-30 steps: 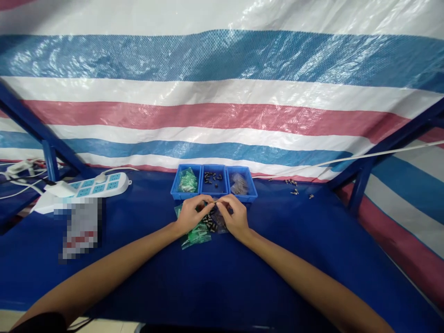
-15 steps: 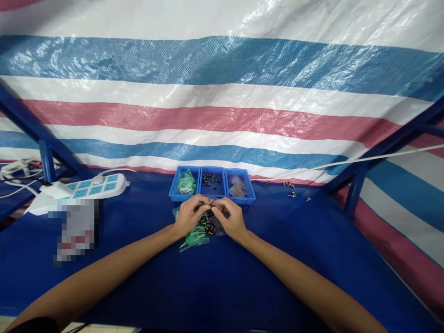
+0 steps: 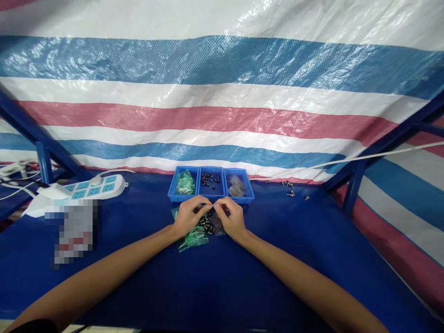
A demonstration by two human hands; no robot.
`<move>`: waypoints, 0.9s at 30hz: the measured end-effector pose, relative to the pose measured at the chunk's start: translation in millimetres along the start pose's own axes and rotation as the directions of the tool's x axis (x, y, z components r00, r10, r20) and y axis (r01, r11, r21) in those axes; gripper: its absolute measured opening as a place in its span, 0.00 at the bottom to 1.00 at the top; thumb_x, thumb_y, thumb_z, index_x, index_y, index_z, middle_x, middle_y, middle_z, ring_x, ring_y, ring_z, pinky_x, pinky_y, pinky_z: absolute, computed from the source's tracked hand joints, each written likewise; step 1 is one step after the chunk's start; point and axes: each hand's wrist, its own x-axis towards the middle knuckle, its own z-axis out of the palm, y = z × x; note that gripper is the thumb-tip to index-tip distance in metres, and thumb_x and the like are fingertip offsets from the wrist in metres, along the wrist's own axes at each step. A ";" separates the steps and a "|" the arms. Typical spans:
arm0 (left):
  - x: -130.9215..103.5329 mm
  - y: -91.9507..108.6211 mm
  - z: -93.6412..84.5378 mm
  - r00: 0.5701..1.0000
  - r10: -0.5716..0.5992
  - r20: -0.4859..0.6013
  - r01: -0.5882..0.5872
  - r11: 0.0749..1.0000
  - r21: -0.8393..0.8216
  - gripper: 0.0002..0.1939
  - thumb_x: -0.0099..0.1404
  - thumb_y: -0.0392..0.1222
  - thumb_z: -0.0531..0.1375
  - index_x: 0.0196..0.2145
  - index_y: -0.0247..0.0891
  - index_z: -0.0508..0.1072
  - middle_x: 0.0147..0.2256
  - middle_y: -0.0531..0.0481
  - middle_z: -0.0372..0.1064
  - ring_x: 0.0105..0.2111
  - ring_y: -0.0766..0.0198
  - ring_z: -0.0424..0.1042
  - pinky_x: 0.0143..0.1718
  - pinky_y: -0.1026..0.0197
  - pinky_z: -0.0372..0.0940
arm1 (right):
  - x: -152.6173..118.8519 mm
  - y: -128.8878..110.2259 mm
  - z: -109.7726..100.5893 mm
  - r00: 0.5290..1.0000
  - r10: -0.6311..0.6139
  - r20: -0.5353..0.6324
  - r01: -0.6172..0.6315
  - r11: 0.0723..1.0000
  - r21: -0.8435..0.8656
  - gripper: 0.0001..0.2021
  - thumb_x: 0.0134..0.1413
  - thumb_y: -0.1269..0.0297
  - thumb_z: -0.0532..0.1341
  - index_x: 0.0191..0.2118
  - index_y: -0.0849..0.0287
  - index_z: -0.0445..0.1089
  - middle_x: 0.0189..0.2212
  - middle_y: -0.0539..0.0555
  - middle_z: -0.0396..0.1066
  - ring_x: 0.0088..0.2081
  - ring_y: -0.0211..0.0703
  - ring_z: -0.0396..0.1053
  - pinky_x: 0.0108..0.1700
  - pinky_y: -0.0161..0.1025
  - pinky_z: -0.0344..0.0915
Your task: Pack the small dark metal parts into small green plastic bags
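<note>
My left hand (image 3: 190,215) and my right hand (image 3: 230,218) meet just in front of the blue trays, each with thumb and fingers pinched. Between their fingertips is a small clear plastic bag (image 3: 213,205), mostly covered by the fingers. Under and between the hands lie green plastic packets (image 3: 194,237), a pile of dark and metallic screw-like parts (image 3: 208,225) and small clear bags (image 3: 218,226).
Behind the hands stand three joined blue trays: the left tray (image 3: 175,197) has green packets, the middle tray (image 3: 210,192) dark screws, the right tray (image 3: 244,200) clear bags. Loose screws (image 3: 290,194) lie to the right. A white power strip (image 3: 120,186) is at left.
The fingertips have drawn closer together over the small clear bag, so less of it shows. Both hands otherwise stay in place, and the trays and piles look the same.
</note>
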 end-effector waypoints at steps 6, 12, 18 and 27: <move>0.9 2.7 -0.7 0.999 -0.050 -0.021 0.051 0.998 0.033 0.11 0.63 0.47 0.60 0.35 0.36 0.73 0.24 0.54 0.69 0.17 0.73 0.60 0.23 0.68 0.59 | -1.4 0.5 0.7 0.999 0.034 -0.022 -0.034 0.999 0.022 0.08 0.60 0.63 0.56 0.35 0.59 0.69 0.29 0.52 0.69 0.28 0.38 0.66 0.31 0.35 0.63; -0.6 0.6 -1.1 0.998 -0.046 -0.047 0.047 0.999 0.025 0.12 0.62 0.48 0.60 0.31 0.36 0.73 0.24 0.54 0.69 0.19 0.71 0.63 0.24 0.67 0.60 | -0.7 0.6 0.5 0.999 0.036 -0.017 -0.036 0.999 0.017 0.09 0.60 0.61 0.55 0.34 0.59 0.68 0.27 0.51 0.67 0.26 0.38 0.65 0.30 0.35 0.63; -0.2 3.6 -2.9 1.000 0.008 -0.030 -0.008 1.000 0.004 0.10 0.64 0.45 0.59 0.32 0.35 0.73 0.29 0.49 0.71 0.24 0.69 0.66 0.26 0.66 0.62 | 0.5 0.0 0.2 0.999 0.023 0.032 -0.024 0.999 0.027 0.09 0.60 0.61 0.55 0.34 0.59 0.68 0.27 0.51 0.67 0.27 0.38 0.65 0.30 0.34 0.63; 1.1 4.4 -3.3 1.000 -0.015 0.005 0.016 1.000 -0.020 0.08 0.64 0.43 0.58 0.34 0.36 0.73 0.31 0.49 0.71 0.24 0.69 0.66 0.27 0.66 0.62 | -1.0 -0.4 0.4 0.998 0.042 0.044 -0.043 0.999 0.029 0.09 0.61 0.61 0.55 0.34 0.59 0.68 0.27 0.51 0.67 0.26 0.37 0.64 0.29 0.34 0.63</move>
